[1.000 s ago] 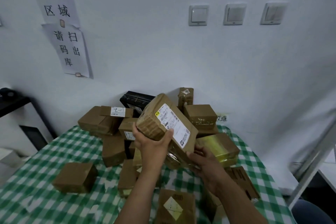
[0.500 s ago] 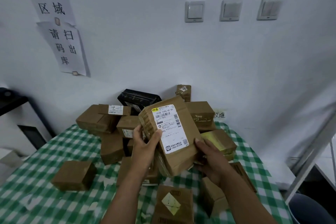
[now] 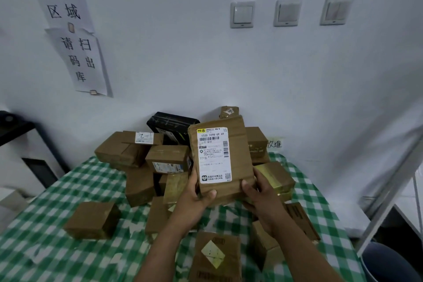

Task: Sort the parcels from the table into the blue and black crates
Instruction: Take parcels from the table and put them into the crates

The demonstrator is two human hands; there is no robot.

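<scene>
Both hands clamp the lower end of one parcel (image 3: 220, 160): the left hand (image 3: 194, 197) wraps its lower left corner with the thumb pressed across the front, and the right hand (image 3: 261, 194) pinches the lower right corner the same way. From that grip the parcel stands up and away, long axis nearly vertical, top edge tipped slightly to the right, label (image 3: 214, 155) facing the camera. It is held above the table (image 3: 68, 190), clear of the heap (image 3: 142, 181) behind it. With the weight above the fingers, neither hand is nearer; either could probably carry it alone.

It is a flat brown cardboard mailer, creased and soft at the edges, with a smooth white printed label. The heap is mostly matt brown taped boxes, blocky and scuffed; one black parcel (image 3: 171, 123) leans at the wall, and a box with glossy tape (image 3: 274, 176) lies just beside the right hand. The cloth is green-and-white check. Neither crate shows.
</scene>
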